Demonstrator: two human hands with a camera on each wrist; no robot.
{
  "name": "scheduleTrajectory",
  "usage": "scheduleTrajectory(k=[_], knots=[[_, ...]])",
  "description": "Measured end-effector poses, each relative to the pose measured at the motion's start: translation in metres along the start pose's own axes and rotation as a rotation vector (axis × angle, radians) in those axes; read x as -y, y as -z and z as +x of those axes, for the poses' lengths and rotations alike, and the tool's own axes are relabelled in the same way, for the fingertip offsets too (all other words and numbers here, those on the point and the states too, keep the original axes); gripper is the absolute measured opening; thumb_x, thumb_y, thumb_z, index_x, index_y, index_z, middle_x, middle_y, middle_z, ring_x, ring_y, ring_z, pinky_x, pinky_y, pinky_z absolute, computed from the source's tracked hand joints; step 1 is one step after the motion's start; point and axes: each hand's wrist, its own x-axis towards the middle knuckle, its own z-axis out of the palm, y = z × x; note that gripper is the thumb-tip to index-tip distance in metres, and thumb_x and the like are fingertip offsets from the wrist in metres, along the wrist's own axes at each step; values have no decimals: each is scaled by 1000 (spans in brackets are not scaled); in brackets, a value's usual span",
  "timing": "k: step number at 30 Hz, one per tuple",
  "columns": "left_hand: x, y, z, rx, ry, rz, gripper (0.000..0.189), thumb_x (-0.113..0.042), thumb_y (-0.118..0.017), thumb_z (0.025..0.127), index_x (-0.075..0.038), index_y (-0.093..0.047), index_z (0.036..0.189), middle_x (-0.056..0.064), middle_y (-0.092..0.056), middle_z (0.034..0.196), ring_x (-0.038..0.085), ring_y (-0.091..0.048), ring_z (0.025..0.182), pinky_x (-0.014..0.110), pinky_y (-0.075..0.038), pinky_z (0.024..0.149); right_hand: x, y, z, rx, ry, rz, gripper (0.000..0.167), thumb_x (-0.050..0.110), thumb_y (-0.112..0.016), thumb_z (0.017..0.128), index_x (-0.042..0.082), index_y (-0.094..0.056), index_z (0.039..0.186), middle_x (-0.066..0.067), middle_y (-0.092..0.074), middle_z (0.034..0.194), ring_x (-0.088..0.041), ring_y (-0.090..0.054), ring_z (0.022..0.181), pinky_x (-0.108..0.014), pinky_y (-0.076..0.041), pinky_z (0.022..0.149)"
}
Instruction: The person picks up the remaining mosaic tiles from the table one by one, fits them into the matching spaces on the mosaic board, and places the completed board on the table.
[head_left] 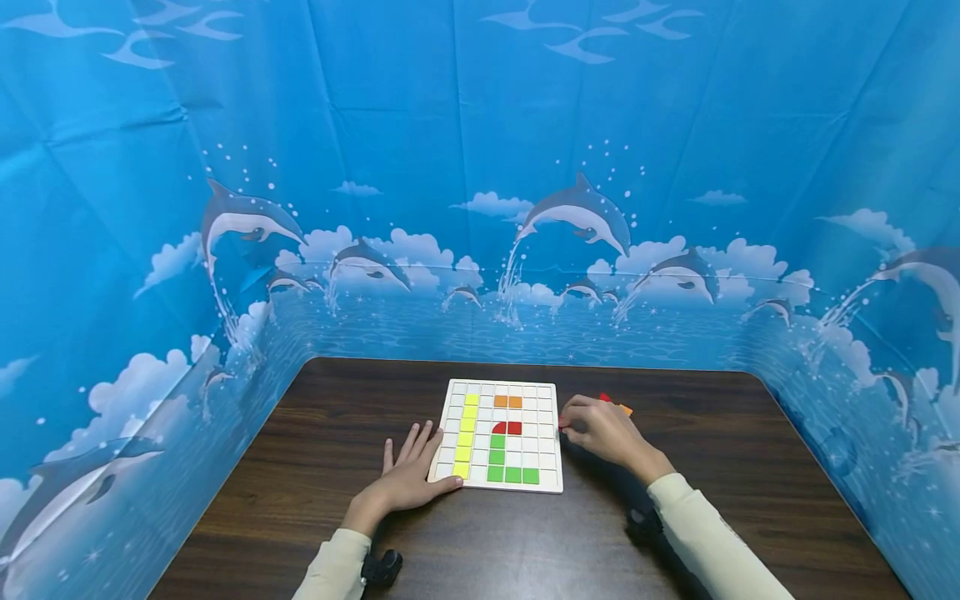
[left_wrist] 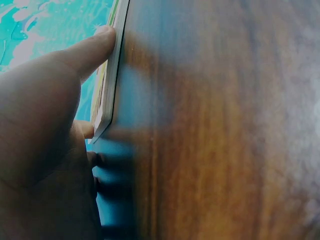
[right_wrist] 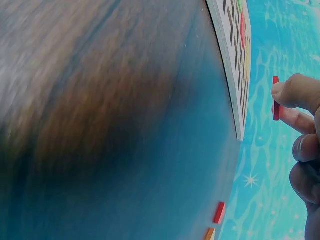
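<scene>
A white gridded board (head_left: 547,450) lies flat on the table. Yellow tiles (head_left: 467,437) form a column on its left side, and several green square tiles (head_left: 497,457) make an L lower down. Above the L sit a rounded red tile (head_left: 498,428) and a red square tile (head_left: 513,428); two orange tiles (head_left: 507,402) lie farther up. My left hand (head_left: 405,479) rests at the board's near left corner, fingers spread, thumb on the near edge. Just off the right edge, my right hand (head_left: 606,432) pinches a thin red tile (right_wrist: 276,114) between thumb and finger, held up on edge.
Behind my right hand on the dark wooden table (head_left: 720,467) lie a loose red piece (right_wrist: 219,213) and an orange piece (head_left: 626,409), partly hidden by the hand in the head view. A blue dolphin-print curtain (head_left: 465,167) surrounds the table's back and sides.
</scene>
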Motion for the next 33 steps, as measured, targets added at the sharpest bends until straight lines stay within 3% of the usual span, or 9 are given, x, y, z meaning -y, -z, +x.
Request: scheduleTrajectory(k=[10, 16, 23, 33], knots=[[-3, 1, -2, -5, -2, -1, 108, -76, -64, 92, -12, -27, 171, 16, -11, 180, 40, 0, 167, 76, 15, 123, 9, -12, 9, 68, 28, 21, 11, 14, -87, 89, 19, -83, 98, 2, -74, 108, -2, -50, 67, -18, -41, 56], [-5, 3, -2, 5, -2, -15, 107, -74, -65, 92, -12, -27, 171, 17, -11, 180, 41, 0, 167, 77, 16, 122, 14, -18, 15, 75, 33, 7, 8, 16, -86, 90, 21, -83, 96, 3, -76, 110, -4, -54, 71, -20, -43, 60], [5, -4, 5, -10, -2, 29, 110, -82, -59, 91, -16, -23, 172, 13, -8, 181, 39, 2, 168, 76, 15, 123, 17, -21, 23, 83, 37, 0, 7, 18, -85, 91, 23, -84, 96, 5, -77, 109, -6, -63, 79, -23, -51, 67], [2, 0, 2, -4, -22, 5, 110, -79, -62, 91, -13, -25, 171, 16, -9, 180, 41, 3, 167, 79, 17, 120, 20, -27, 33, 111, 40, 3, 5, 19, -85, 92, 22, -85, 97, 6, -78, 108, -10, -71, 90, -28, -58, 74]])
